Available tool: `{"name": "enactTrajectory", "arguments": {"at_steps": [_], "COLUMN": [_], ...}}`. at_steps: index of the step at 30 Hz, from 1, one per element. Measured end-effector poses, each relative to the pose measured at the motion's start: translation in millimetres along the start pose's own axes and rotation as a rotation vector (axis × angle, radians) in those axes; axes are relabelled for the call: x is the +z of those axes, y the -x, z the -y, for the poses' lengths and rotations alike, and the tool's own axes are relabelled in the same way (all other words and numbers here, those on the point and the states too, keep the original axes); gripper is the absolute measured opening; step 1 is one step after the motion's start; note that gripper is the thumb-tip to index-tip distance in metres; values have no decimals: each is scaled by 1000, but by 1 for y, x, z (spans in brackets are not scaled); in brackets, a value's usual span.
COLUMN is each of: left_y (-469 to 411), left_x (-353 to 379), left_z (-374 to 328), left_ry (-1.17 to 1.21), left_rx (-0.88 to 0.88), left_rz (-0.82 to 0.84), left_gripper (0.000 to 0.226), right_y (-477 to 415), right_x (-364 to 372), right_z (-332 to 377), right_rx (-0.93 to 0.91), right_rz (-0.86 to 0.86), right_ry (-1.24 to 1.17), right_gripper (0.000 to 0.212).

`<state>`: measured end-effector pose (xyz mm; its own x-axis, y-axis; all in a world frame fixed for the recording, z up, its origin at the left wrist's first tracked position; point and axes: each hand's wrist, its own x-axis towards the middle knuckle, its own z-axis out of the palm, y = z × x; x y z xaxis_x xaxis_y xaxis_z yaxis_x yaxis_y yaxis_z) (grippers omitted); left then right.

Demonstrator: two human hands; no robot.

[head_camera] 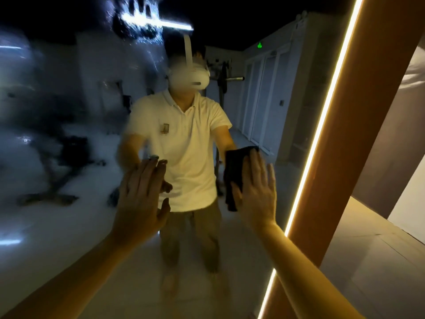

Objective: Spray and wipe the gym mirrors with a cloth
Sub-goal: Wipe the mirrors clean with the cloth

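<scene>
The right hand [257,192], fingers straight, is pressing a dark soft cloth [233,171] on the big smeary glass mirror [57,134]. The left hand [140,199] is touching it, fingers straight too.

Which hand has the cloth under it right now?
The right hand, nearer the light strip: its straight fingers press the dark cloth flat on the mirror. The left hand is spread out bare, holding nothing.

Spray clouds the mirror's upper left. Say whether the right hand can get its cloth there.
Probably yes: the right hand presses the cloth flat on the mirror, and only the left hand, lower down, lies between.
</scene>
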<state>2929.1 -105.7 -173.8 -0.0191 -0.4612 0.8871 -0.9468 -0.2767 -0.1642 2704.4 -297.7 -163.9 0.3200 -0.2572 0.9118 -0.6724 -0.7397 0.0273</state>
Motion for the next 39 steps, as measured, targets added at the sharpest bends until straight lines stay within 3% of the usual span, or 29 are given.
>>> {"name": "enactTrajectory", "arguments": {"at_steps": [3,8,11,14,18,20,22,25,28,31,39], "left_y": [-31,-79,-106,-132,-164,-181,-198,-222,-239,-242,-239], "left_x": [-12,-32,-47,-61,-79,-87,-93,-106,-116,-114,-105], "left_z": [8,31,50,70,97,112,124,137,154,165,175], "left_ry": [-22,-28,-23,-34,-97,-154,-206,-221,-251,-269,-258], "left_rx": [-6,-38,-57,-83,-46,-23,-11,-27,-49,-54,-43], "left_rz": [-21,-106,-169,-215,-263,-255,-228,-254,-322,-315,-297], "left_gripper": [76,69,66,61,61,62,66,70,70,72,73], "right_y": [-47,-115,-139,-157,-183,-203,-228,-266,-296,-322,-376], "right_x": [-22,-24,-18,-14,-15,-27,-41,-64,-74,-72,-70], "right_z": [-14,50,115,167,148,115,76,27,23,63,221], "right_rx": [198,217,59,-253,-466,-357,-134,137,245,236,-146], "right_rz": [-44,-95,-92,-166,-133,-184,-212,-284,-340,-357,-322], "right_ry": [-84,-349,-329,-239,-133,-99,-192,-168,-105,-73,79], "right_gripper": [67,82,85,77,80,76,70,80,75,71,73]}}
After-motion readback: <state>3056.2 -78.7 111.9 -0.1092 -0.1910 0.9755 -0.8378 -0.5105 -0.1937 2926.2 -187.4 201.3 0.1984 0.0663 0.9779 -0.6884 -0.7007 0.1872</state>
